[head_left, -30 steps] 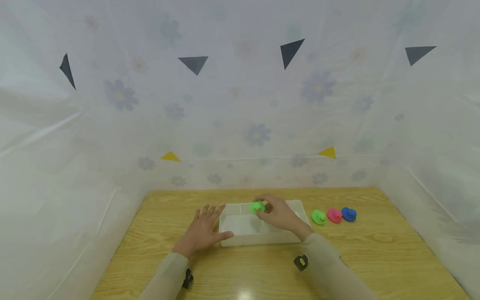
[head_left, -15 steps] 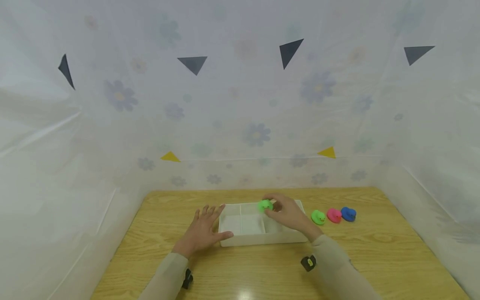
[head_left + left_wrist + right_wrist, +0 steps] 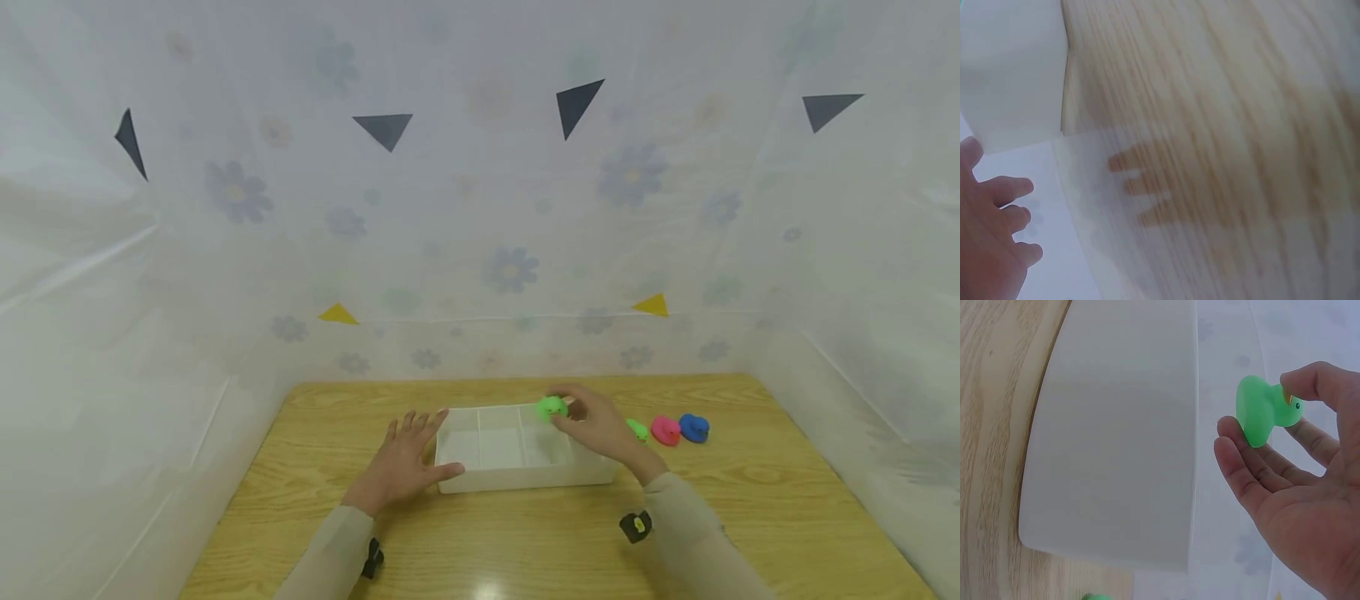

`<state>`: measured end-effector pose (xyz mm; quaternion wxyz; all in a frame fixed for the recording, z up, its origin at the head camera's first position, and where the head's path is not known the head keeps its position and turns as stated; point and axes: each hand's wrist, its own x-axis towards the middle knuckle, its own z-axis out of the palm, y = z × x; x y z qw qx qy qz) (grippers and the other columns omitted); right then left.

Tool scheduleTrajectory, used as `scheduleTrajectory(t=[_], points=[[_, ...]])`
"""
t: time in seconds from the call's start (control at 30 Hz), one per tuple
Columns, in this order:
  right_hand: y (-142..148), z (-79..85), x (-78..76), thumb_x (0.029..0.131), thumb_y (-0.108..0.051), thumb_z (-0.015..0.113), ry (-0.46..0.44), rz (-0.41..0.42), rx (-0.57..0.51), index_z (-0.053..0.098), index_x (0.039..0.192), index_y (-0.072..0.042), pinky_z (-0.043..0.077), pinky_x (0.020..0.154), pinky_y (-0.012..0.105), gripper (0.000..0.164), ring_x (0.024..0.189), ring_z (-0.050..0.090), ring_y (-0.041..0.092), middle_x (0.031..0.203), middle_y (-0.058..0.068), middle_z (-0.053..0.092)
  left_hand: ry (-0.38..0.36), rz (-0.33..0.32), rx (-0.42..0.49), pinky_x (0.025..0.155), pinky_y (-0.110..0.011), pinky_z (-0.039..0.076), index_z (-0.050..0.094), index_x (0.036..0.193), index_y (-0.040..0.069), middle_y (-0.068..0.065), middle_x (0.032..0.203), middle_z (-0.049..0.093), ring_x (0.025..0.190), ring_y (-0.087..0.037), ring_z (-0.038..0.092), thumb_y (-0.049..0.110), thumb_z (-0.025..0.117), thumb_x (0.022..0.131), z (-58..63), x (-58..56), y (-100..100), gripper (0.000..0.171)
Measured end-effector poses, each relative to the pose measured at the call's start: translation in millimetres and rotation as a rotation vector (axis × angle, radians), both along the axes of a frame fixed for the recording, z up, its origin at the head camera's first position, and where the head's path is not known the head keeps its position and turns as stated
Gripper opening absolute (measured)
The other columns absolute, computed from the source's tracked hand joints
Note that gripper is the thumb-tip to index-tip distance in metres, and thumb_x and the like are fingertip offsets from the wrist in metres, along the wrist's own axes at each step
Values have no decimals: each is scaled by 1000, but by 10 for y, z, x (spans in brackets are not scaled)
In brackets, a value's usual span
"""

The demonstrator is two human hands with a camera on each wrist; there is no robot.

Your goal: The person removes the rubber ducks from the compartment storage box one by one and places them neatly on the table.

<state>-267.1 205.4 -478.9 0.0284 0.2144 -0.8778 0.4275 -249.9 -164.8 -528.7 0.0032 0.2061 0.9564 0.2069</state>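
Observation:
Between thumb and fingers my right hand pinches a green rubber duck, held above the right part of a white divided box. In the right wrist view the green duck shows beyond the box's white side wall, the thumb at its head. Fingers spread, my left hand lies against the box's left end, its thumb along the front corner. The left wrist view catches the left hand beside the box corner. The left compartments look bare; my right hand covers the rightmost part.
Right of the box, a second green duck, partly hidden by my right hand, a pink duck and a blue duck stand in a row on the wooden table. A flower-printed sheet surrounds the table's back and sides.
My right hand has moved to the right over the box with the green duck, from the middle compartments toward the right end. The left hand has stayed at the box's left end.

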Motion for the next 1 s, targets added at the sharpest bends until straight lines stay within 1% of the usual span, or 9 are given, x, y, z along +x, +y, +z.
scheduleTrajectory(t=[0.17,0.23,0.33,0.4,0.63,0.73,0.87,1.0], points=[[137,10,23,100,-18,74,13,-33,2,66,138,-13,60,80,34,39,96,71,17,132,15,70,-5,-1,-12,129,-71,7,16,171,32,-20,172,31,162,-48,16,83,55,90,-2,5,1,103],[198,9,28,100,-17,73,25,-32,-7,66,138,-10,59,79,34,39,94,70,17,132,18,70,-5,-2,-15,129,-71,6,14,171,33,-20,172,31,162,-48,15,83,55,91,4,8,4,103],[284,-2,24,101,-17,72,31,-35,-20,66,138,-9,58,77,31,39,93,69,16,131,17,70,-4,-1,-22,129,-70,7,14,171,33,-20,171,31,162,-47,16,83,54,91,19,19,7,103],[338,-18,17,101,-16,72,29,-34,-30,65,138,-6,58,76,30,39,94,69,16,130,18,69,-3,-1,-28,129,-70,7,13,171,34,-20,171,31,162,-47,16,83,54,91,24,20,9,103],[494,-21,30,102,-18,70,-5,-81,-7,63,141,-10,58,78,32,41,97,71,18,130,17,70,3,-5,-20,129,-71,8,15,171,32,-21,171,32,162,-48,17,82,56,91,2,13,0,103],[559,-12,59,103,-19,70,-18,-89,-20,62,143,-9,58,78,33,42,100,73,23,131,19,69,-6,-5,-18,129,-70,7,14,171,33,-21,171,31,162,-47,16,82,56,91,-3,16,-3,103],[669,-19,97,105,-23,67,-36,-103,-28,58,147,-9,60,79,35,46,108,72,32,135,21,67,0,-3,-27,129,-70,8,14,171,32,-21,171,32,162,-47,16,83,55,91,1,21,-4,102],[789,-32,122,107,-29,65,-37,-133,-6,55,151,-11,58,80,37,49,112,70,34,141,21,64,6,-5,-14,128,-72,9,18,171,29,-22,170,33,161,-49,17,80,57,92,15,26,-3,102]])
